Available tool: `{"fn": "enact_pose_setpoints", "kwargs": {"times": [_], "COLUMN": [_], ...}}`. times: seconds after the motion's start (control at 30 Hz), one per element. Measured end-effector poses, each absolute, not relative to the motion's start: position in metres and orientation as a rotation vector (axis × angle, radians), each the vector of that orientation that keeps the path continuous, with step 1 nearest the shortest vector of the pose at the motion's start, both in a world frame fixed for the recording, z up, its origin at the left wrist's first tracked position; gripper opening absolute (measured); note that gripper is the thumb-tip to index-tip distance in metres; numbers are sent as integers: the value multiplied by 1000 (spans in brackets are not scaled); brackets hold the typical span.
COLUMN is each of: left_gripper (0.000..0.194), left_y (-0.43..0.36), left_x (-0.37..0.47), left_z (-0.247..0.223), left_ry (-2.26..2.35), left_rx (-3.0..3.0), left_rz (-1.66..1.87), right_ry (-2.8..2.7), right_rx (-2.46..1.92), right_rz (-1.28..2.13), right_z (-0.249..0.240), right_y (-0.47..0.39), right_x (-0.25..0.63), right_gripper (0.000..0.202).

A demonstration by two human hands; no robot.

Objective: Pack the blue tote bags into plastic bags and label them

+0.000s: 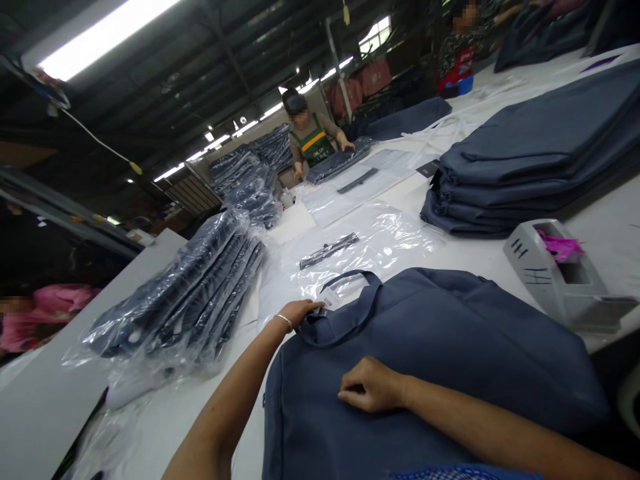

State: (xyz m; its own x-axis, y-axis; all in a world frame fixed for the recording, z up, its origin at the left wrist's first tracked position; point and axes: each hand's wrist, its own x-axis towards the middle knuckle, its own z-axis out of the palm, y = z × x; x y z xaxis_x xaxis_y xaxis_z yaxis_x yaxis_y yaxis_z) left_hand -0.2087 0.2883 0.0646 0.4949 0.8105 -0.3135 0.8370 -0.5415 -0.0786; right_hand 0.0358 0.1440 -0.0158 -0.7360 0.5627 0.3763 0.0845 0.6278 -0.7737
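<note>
As your left hand (pixel 303 311) pinches the tag (pixel 329 298) at the bag's (pixel 445 333) ten o'clock, likely steadying it, your right hand (pixel 373 385) clenches loosely.

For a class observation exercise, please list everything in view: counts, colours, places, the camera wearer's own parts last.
Bag: one, dark blue, front centre
Paper tag: one, white, at its handle
Clear plastic sheets: several, transparent, mid-table
Strips: two, dark, on the sheets
Plastic-wrapped bags: many, dark blue, left to back
Stacked bags: several, dark blue, right
Dispenser-like holder: one, light grey, right
Table: count unclear, white, under the bags
Other people: three, in pink, green and red; left, back centre, top right
Ceiling lights: several, white, above
Window: one, white, top
Background: partly too dark to tell
Bracelet: one, silver, left wrist
Left hand: one, bare, fingertips at the tag
Right hand: one, bare, loosely curled over the bag
</note>
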Motion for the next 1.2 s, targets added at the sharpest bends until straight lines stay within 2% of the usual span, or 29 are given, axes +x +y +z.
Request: {"fn": "enact_pose_setpoints", "kwargs": {"times": [0.2, 0.33, 0.4, 0.6, 0.77, 0.93, 1.1, 1.2], "left_gripper": [50, 19, 12, 24, 25, 24, 24, 25], "left_y": [279, 257, 245, 216, 191, 181, 175, 171], "left_x": [-213, -201, -193, -179, -175, -179, -190, -196], "left_z": [102, 132, 141, 153, 151, 146, 140, 134], "left_ry": [1651, 1740, 1744, 1749, 1687, 1704, 1942, 2097], "left_rx": [2662, 2729, 2784, 2883, 3025, 2933, 2693, 2561], "left_rz": [-498, -507, -511, -559, -456, -362, -306, -241], "right_ry": [-2236, -2216, -2203, -1976, -1737, -2152, -2355, -2327], "right_rx": [-512, -518, -508, -586, -812, -1091, -1128, -1134], "right_rz": [1056, 1066, 1074, 1105, 854, 591, 500, 394], "right_z": [-17, -15, -14, -16, -4, 26, 45, 55], "right_y": [146, 148, 149, 149, 179, 242, 272, 265], "right_x": [34, 35, 36, 37, 35, 6, -19, -16], "right_gripper": [27, 27, 26, 25, 23, 44, 17, 24]}}
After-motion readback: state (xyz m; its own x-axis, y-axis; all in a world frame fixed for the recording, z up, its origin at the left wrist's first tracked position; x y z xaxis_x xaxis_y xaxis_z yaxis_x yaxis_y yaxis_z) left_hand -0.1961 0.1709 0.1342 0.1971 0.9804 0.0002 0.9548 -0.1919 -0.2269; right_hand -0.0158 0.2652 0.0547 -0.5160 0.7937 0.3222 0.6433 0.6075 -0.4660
